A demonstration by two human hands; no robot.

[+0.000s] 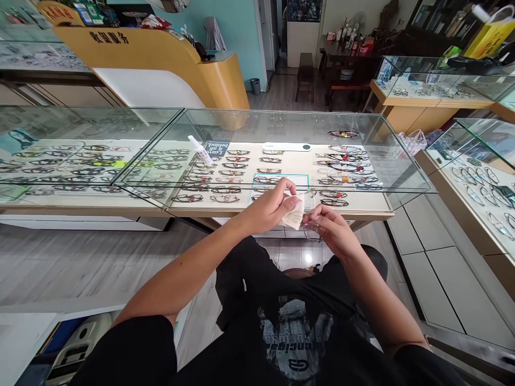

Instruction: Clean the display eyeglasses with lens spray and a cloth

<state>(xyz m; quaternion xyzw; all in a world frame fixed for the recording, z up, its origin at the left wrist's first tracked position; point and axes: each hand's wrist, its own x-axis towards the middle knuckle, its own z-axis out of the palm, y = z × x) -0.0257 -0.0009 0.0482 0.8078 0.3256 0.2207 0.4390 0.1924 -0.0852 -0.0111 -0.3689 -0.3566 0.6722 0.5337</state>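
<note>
My left hand (277, 205) is closed on a white cloth (294, 214), which hangs below the thumb and fingertips. Close beside it, my right hand (330, 227) pinches a pair of thin-rimmed eyeglasses (311, 231). One lens hangs under the right fingertips, and another part of the frame rises near the cloth. Whether the cloth touches a lens I cannot tell. Both hands are above the front edge of a glass display case (241, 210). On the glass top, left of the hands, stands a white spray bottle (200, 150), appearing tilted.
Rows of eyeglasses (225, 198) lie inside the case. A second glass case (483, 182) stands at the right. Behind is a yellow counter (161, 53), with a small bin (255, 86) and a wooden bench (306, 72) farther back. My legs are below the case edge.
</note>
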